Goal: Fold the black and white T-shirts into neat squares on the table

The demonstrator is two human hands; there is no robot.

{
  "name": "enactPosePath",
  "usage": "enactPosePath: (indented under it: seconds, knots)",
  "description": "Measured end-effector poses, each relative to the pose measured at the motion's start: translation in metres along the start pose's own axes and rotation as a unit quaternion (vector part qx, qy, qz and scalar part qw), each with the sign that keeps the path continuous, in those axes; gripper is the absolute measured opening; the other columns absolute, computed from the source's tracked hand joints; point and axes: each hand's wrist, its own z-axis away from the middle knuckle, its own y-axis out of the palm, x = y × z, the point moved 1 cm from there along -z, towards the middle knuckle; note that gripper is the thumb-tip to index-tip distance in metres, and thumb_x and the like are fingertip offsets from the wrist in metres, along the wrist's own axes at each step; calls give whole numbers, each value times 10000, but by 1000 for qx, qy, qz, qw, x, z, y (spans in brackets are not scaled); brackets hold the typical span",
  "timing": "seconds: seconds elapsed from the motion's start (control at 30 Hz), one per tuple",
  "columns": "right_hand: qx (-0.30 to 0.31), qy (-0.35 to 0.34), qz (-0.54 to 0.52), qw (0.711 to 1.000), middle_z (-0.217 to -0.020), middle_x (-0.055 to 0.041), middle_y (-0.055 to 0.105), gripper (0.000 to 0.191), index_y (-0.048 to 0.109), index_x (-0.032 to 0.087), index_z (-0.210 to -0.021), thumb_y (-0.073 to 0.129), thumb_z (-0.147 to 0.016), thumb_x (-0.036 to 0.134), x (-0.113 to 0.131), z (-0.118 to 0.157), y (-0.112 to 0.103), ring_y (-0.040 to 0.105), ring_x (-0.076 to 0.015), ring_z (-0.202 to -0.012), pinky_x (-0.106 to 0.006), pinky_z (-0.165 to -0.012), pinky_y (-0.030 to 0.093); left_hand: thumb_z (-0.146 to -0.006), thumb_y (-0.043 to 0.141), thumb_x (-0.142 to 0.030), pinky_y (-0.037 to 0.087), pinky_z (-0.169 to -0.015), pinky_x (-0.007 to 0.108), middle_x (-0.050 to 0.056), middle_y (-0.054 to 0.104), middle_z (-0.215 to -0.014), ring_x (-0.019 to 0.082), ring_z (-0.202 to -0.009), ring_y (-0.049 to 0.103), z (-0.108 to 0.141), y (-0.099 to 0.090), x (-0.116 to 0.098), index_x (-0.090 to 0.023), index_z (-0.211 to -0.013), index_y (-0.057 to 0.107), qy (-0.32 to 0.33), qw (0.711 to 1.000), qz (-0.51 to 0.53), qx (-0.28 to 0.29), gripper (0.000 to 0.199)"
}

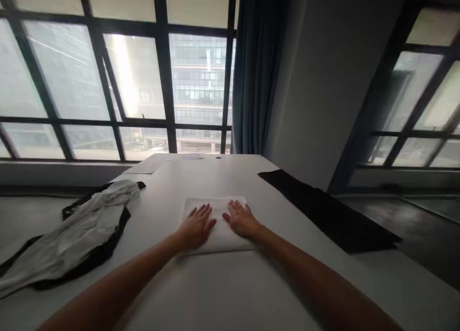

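Note:
A white folded cloth (219, 242) lies flat on the white table in front of me, its shape close to a rectangle. My left hand (197, 226) rests palm down on its left part, fingers stretched out. On the right part lies my right hand (241, 219), also flat with the fingers out and the thumb pointing inward. The two thumbs face each other with a small gap between them. Neither hand grasps anything. Whether the cloth is a towel or a garment, I cannot tell.
Crumpled grey-white and black clothing (82, 230) lies along the table's left side. A flat black cloth (323, 209) lies along the right edge. Sheets of paper (145, 166) are at the far left of the table (223, 177). Beyond stand windows and a blue curtain (253, 72).

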Motion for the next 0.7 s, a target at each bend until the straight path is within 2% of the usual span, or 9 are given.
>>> enactPosePath:
  seconds: [0.13, 0.27, 0.33, 0.43, 0.5, 0.6, 0.7]
  knots:
    - [12, 14, -5, 1000, -1654, -86, 68, 756, 147, 82, -1581, 131, -990, 552, -2, 7, 6, 28, -224, -1526, -460, -1212, -12, -1005, 171, -562, 157, -1213, 438, 145, 249, -1611, 254, -1506, 189, 14, 19, 6, -116, -1530, 337, 13, 1000, -2, -1, 709]
    - [10, 18, -12, 1000, -1656, -66, 55, 736, 147, 102, -1584, 144, -995, 543, -5, 7, 7, 26, -211, -1527, -449, -1215, 0, -999, 163, -588, 144, -1218, 436, 140, 237, -1613, 244, -1508, 182, 19, 18, 8, -114, -1539, 322, 22, 1000, -2, -5, 735]
    - [1, 22, -8, 1000, -1656, -79, 80, 728, 170, 101, -1581, 168, -998, 538, -10, 8, 4, 47, -217, -1525, -444, -1217, 26, -995, 160, -596, 157, -1217, 429, 132, 235, -1614, 239, -1508, 183, 21, 15, 16, -114, -1543, 315, 20, 1000, -1, 4, 745]
    - [-58, 92, 1, 994, -1606, -178, 265, 733, 252, 74, -1556, 302, -984, 529, -28, 10, -6, 248, -291, -1476, -453, -1176, 218, -996, 172, -577, 166, -1214, 438, 109, 252, -1613, 237, -1506, 194, 27, 10, 49, -144, -1537, 339, 0, 1000, -16, -16, 713]
    - [-85, 151, 1, 985, -1483, -233, 451, 709, 404, 64, -1481, 450, -941, 521, -44, 10, -17, 433, -340, -1359, -446, -1083, 362, -989, 202, -571, 177, -1207, 467, 118, 262, -1609, 256, -1503, 204, 31, 7, 81, -141, -1526, 365, -43, 998, -37, -38, 707]
    - [-46, 181, -66, 980, -1196, -226, 660, 569, 658, 79, -1184, 627, -851, 539, -64, 1, -31, 609, -346, -1134, -408, -921, 484, -974, 255, -552, 206, -1189, 511, 133, 275, -1605, 277, -1504, 200, 36, 7, 122, -127, -1512, 388, -107, 992, -61, -38, 698]
    - [3, 204, -211, 956, -879, -155, 716, 457, 702, 101, -907, 785, -730, 514, -71, -15, -37, 681, -288, -870, -343, -724, 533, -967, 274, -532, 206, -1187, 516, 131, 284, -1602, 269, -1501, 213, 35, 8, 137, -131, -1507, 399, -130, 989, -65, -21, 683]
